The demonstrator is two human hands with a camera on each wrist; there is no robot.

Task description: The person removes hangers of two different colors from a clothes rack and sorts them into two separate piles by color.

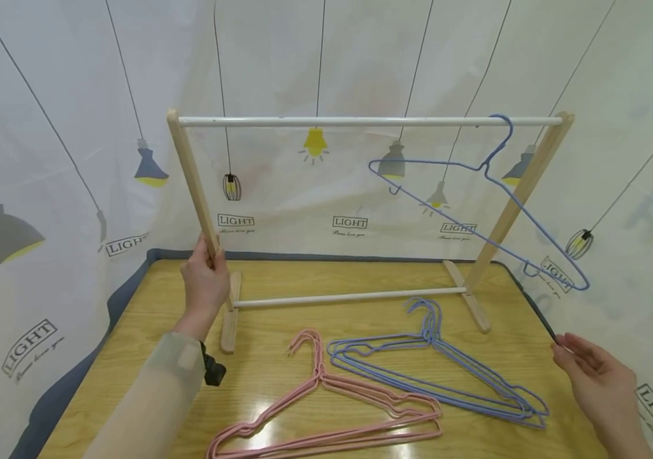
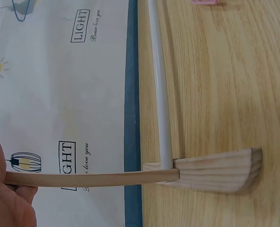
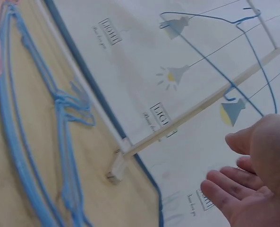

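A wooden garment rack with a white top bar (image 1: 337, 121) stands on the table. My left hand (image 1: 204, 280) grips its left upright (image 1: 191, 182) low down, fingers behind and thumb in front; the left wrist view shows this hand (image 2: 10, 189) at its edge. From the right end of the top bar hangs a blue hanger (image 1: 498, 150), tilted down to the right. My right hand (image 1: 598, 382) is off by the table's right edge, fingers relaxed, holding nothing. In the right wrist view this hand (image 3: 243, 184) is below the hung hanger.
Several blue hangers (image 1: 430, 328) lie stacked on the wooden table (image 1: 148, 331) before the rack. Overlapping pink hangers (image 1: 319, 366) lie nearer, to their left. A lower white bar (image 1: 349, 297) joins the rack's feet. Cloth printed with lamps (image 1: 280, 217) surrounds the table.
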